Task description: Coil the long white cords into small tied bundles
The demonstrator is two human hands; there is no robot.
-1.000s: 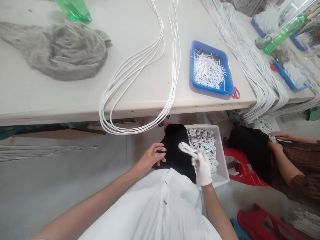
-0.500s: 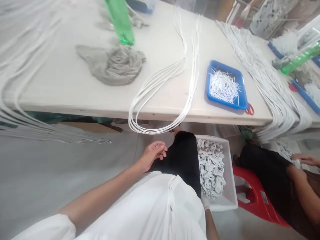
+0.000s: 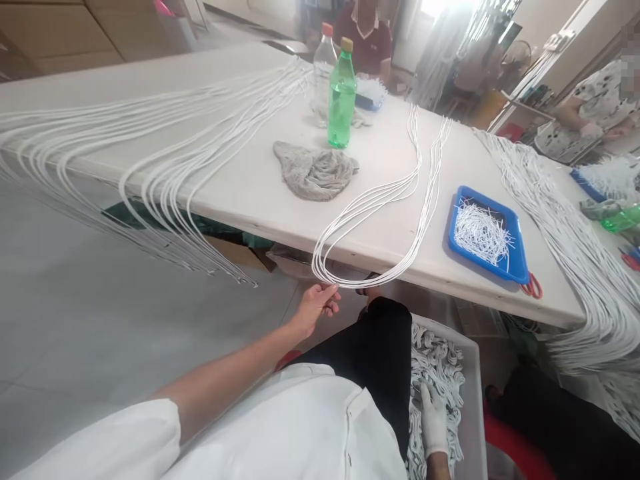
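My left hand (image 3: 319,308) is bare, its thumb stretched out and its fingers loosely curled with a gap between. The thumb tip is right at the bottom of a hanging loop of white cords (image 3: 370,283); whether it touches them I cannot tell. These cords run back across the table. My right hand (image 3: 434,417), in a white glove, lies with fingers extended over tied bundles of white cord (image 3: 440,357) in a white bin (image 3: 473,373) beside my leg. No bundle is seen gripped in it.
On the white table (image 3: 260,193) are a crumpled grey cloth (image 3: 320,175), a green bottle (image 3: 342,100), a blue tray (image 3: 493,268) of short white strips and red-handled scissors (image 3: 533,287). More cords (image 3: 170,167) drape off the left edge. Co-workers sit across and to the right.
My view has tilted up and shifted left. My left hand has come up to the hanging cord loop. My gloved right hand has moved from the bin's near edge onto the bundles inside.
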